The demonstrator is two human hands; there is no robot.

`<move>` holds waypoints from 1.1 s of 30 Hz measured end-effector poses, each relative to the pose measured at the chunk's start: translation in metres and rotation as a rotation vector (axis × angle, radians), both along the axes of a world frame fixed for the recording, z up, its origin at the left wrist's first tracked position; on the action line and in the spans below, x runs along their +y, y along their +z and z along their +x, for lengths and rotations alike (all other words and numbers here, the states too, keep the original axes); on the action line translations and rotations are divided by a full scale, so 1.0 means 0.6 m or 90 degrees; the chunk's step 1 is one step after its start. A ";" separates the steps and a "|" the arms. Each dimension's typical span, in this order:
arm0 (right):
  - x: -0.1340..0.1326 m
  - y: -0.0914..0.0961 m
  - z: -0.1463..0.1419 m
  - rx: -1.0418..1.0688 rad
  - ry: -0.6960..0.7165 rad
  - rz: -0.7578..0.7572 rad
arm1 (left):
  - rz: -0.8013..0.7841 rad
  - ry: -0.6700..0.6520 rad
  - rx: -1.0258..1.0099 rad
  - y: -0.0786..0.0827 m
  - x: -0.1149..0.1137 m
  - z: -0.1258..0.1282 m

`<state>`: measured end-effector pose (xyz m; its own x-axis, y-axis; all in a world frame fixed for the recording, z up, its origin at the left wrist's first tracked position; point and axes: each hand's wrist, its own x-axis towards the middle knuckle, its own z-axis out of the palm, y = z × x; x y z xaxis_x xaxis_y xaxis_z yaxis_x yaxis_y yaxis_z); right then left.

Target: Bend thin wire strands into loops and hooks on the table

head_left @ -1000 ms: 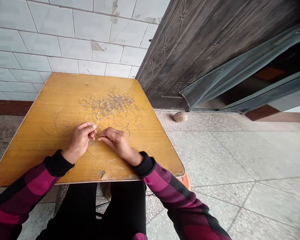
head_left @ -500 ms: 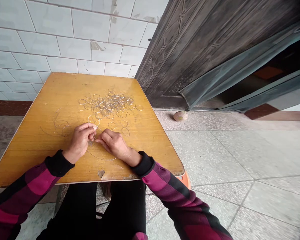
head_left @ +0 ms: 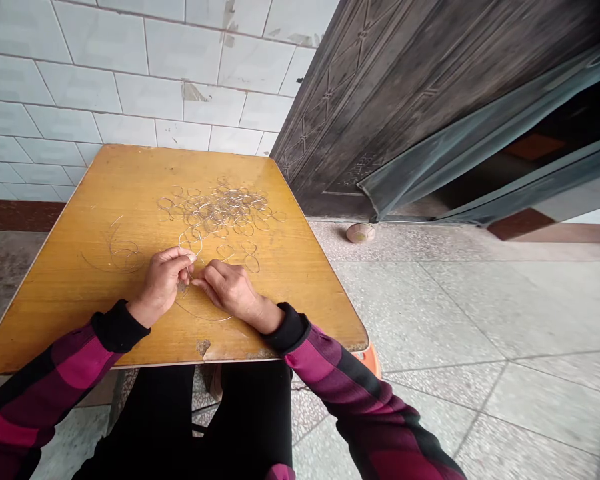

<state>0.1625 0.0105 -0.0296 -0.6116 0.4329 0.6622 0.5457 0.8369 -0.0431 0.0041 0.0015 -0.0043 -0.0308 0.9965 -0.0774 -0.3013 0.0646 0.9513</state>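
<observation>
My left hand [head_left: 166,279] pinches a thin metal wire [head_left: 200,245] between thumb and fingers, and a rounded loop of it stands up above the fingertips. Close on the right, my right hand [head_left: 229,288] is closed, its thumb and forefinger gripping the same wire lower down. A long curved tail of wire [head_left: 205,319] runs out beneath the right hand over the table. Just beyond the hands lie a couple of wire pieces bent into figure-eight loops [head_left: 251,257]. Farther back is a tangled pile of similar wire loops [head_left: 225,205].
The yellow wooden table [head_left: 130,167] has a chipped front edge. Loose curved wires [head_left: 125,257] lie on its left side. Behind it rises a white tiled wall [head_left: 180,53], with a dark carved door [head_left: 350,100] at the right. A roundish ball-like object [head_left: 361,233] sits on the floor.
The wire loop above my left fingers has shifted very slightly to the right. Both hands keep their grip and otherwise stay almost in place.
</observation>
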 end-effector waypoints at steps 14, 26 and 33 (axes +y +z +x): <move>0.004 -0.004 0.006 -0.018 -0.013 -0.050 | -0.013 -0.012 0.008 -0.005 0.000 -0.002; 0.010 0.009 0.014 0.039 0.039 -0.164 | -0.028 -0.050 -0.022 0.007 0.003 -0.007; 0.011 0.009 0.019 0.058 0.047 -0.174 | -0.038 -0.116 -0.062 0.010 0.005 -0.019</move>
<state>0.1741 0.0169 -0.0243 -0.5917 0.5589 0.5810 0.4667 0.8251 -0.3185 -0.0071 0.0047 0.0019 0.1596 0.9785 -0.1307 -0.3703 0.1821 0.9109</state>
